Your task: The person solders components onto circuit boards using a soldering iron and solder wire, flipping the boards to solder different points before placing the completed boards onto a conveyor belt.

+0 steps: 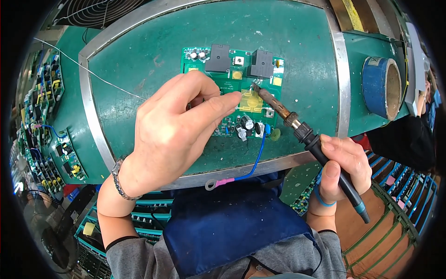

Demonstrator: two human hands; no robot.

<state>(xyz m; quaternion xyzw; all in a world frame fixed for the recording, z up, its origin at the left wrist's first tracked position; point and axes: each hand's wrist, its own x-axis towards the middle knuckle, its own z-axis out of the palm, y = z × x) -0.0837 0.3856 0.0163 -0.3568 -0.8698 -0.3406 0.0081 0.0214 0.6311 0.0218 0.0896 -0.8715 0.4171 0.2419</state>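
Note:
My right hand (346,162) grips a soldering iron (320,151) by its black handle. The iron's tip reaches the circuit board (227,83) just below the right one of two black relays (262,63). Over the board's left part, my left hand (181,116) pinches thumb and fingers near the tip. A thin solder wire (93,66) runs from the upper left into this hand; its end between the fingers is hard to see. Yellow tape (251,101) covers a patch beside my fingertips. From the board's near edge a blue wire (257,162) with a ring terminal (212,184) hangs toward me.
The green work surface (297,42) has a metal frame (343,83) around it. A blue tape roll (382,88) stands at the right. More circuit boards (69,156) line the left. Racks (404,186) stand at lower right, and a fan grille (100,11) is at the far left.

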